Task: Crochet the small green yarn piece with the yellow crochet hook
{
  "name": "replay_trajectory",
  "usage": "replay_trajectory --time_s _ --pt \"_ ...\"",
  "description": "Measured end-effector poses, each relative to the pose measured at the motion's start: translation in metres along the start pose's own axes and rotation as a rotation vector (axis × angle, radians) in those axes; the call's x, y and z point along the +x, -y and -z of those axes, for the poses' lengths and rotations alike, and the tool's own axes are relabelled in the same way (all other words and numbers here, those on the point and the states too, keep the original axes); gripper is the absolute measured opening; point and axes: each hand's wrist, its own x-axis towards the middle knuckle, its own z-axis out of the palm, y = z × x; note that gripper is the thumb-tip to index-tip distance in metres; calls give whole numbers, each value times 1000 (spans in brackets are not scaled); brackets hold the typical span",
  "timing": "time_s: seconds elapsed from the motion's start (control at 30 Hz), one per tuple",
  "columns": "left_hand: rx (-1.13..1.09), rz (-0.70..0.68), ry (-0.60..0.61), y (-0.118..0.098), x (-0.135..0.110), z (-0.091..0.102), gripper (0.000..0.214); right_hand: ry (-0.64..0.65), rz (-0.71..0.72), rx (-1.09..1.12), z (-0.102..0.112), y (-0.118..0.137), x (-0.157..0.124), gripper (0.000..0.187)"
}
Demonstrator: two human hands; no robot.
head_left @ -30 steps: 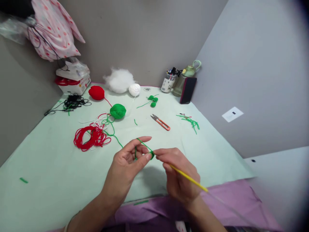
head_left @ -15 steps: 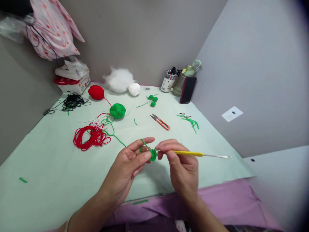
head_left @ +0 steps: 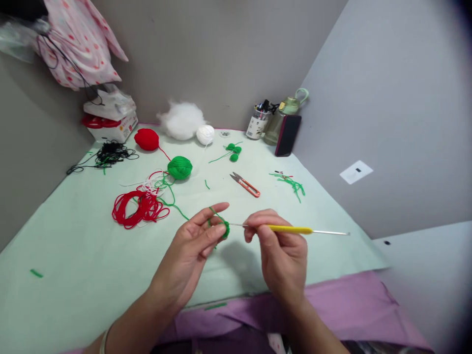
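Observation:
Between the thumb and fingers of my left hand (head_left: 195,246) is a small green crochet piece (head_left: 226,230), mostly covered by the thumb. Green yarn loops over the raised index finger and trails back toward the green yarn ball (head_left: 180,168). My right hand (head_left: 282,248) grips a yellow-handled crochet hook (head_left: 291,229) like a pen. The hook's left end reaches the edge of the green piece; its other metal end points right. Beyond the hands lie orange thread snips (head_left: 245,185), blades pointing up and left.
Red yarn loops (head_left: 140,209), a red yarn ball (head_left: 146,140) and tangled black yarn (head_left: 112,153) lie left. White stuffing (head_left: 183,121) and a white yarn ball (head_left: 205,134) sit at the back. A phone (head_left: 288,135) leans on a bottle (head_left: 276,129). Green scraps (head_left: 291,184) lie right.
My left hand has shifted slightly left and turned the green piece, so less of its face shows. My right hand moved slightly right, and more of the hook's shaft shows between the hands.

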Motion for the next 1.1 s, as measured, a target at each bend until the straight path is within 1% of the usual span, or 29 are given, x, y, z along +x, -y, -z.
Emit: replay_trajectory --time_s 0.1,0.2,0.3,0.4,0.5,0.57,0.67,0.73,0.83,0.9,0.97,1.0,1.1 --pt "111 -59 3 2 -3 -2 34 88 -13 24 -3 -1 3 16" --pt "165 -79 7 3 -5 -3 28 68 -30 19 -1 -2 1 15" --pt "182 -90 -5 3 -5 -2 28 60 -93 73 4 -5 -1 14" --pt "190 -89 1 4 -5 0 27 53 -145 131 8 -6 -1 18" --pt "199 -90 22 4 -5 0 23 73 -162 202 9 -5 -1 20" --pt "208 -93 23 3 -6 -1 22 90 -152 205 10 -3 -1 21" --pt "215 -101 4 2 -7 -2 22 104 -59 58 12 1 -4 22" --pt "218 -114 -6 3 -7 -2 22 142 58 -93 14 4 -6 22" --pt "223 -126 -26 5 -6 -1 25 225 276 -319 13 8 -7 24" --pt "220 -123 -47 7 -5 0 27 250 408 -464 11 9 -7 26" --pt "221 -131 -63 9 -5 1 31 259 506 -578 8 8 -8 27" --pt "223 -141 -68 10 -5 1 33 256 529 -614 7 7 -9 27" --pt "215 -165 -70 11 -6 0 39 231 536 -666 6 3 -13 30"
